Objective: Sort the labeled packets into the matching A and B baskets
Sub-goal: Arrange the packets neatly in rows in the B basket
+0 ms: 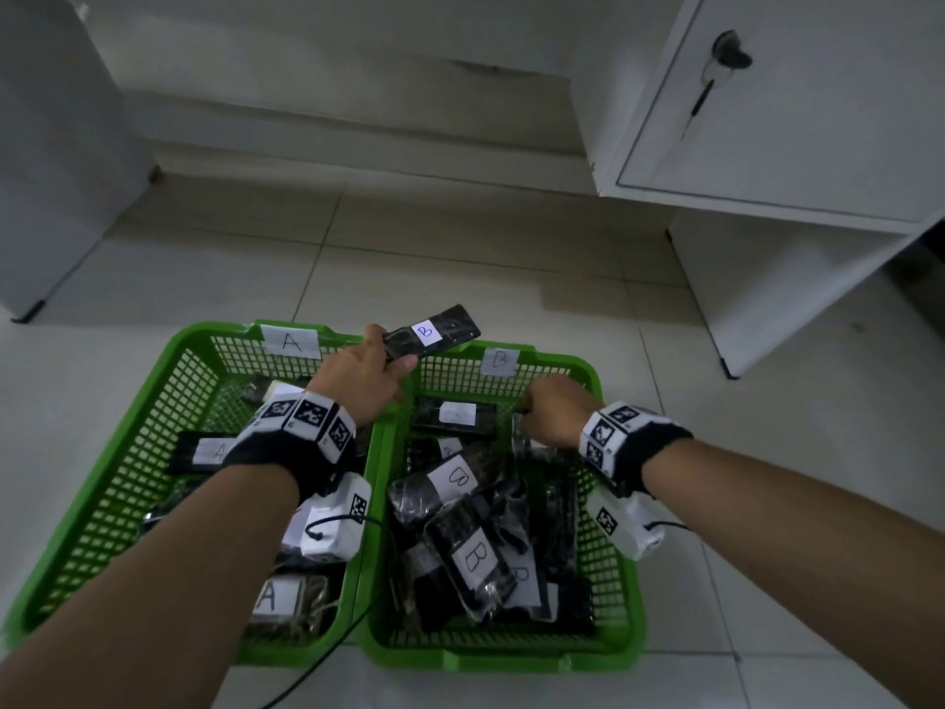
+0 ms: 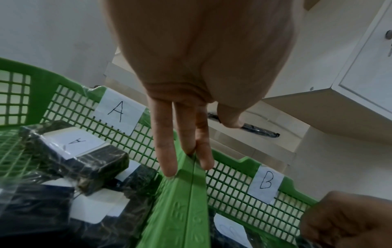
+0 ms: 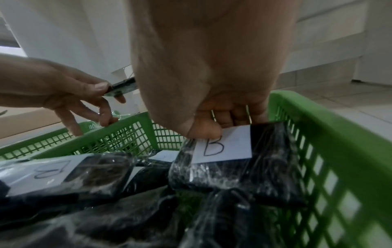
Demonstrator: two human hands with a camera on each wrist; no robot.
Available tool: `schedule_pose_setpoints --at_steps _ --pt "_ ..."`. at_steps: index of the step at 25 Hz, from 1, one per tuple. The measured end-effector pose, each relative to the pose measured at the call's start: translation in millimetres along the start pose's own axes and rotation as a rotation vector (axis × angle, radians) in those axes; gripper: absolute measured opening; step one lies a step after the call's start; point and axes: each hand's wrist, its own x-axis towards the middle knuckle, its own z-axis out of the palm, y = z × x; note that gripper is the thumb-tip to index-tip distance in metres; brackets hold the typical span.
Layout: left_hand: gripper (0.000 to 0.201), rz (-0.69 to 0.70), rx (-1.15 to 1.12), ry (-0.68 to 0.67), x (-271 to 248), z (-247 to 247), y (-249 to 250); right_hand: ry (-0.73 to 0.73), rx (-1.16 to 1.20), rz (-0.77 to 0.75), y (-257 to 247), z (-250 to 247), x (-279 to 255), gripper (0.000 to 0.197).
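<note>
Two green mesh baskets sit side by side on the floor: basket A (image 1: 169, 360) on the left, basket B (image 1: 593, 376) on the right, each with a paper letter tag. Black wrapped packets lie in both, A-labelled (image 1: 209, 450) on the left, B-labelled (image 1: 478, 555) on the right. My left hand (image 1: 391, 348) pinches a black packet labelled B (image 1: 434, 331) by one end, above the far rims where the baskets meet. In the left wrist view its other fingers (image 2: 167, 142) hang straight. Inside basket B my right hand (image 1: 537, 401) grips the top edge of another B packet (image 3: 224, 146), thumb on its label.
A white cabinet (image 1: 767, 120) with a key in its lock stands at the back right, raised off the tiled floor. A white unit (image 1: 51, 145) stands at the back left. A black cable (image 1: 327, 652) runs over basket A's near rim.
</note>
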Motion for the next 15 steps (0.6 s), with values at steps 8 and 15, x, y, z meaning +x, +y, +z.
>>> schedule_pose_setpoints --at_steps 8,15 --pt "0.038 -0.004 -0.103 -0.004 -7 -2 -5 0.168 -0.112 -0.093 3 4 14 0.024" --pt "0.038 -0.027 -0.129 -0.009 -11 -2 -1 0.278 -0.375 -0.368 -11 16 17 0.035"
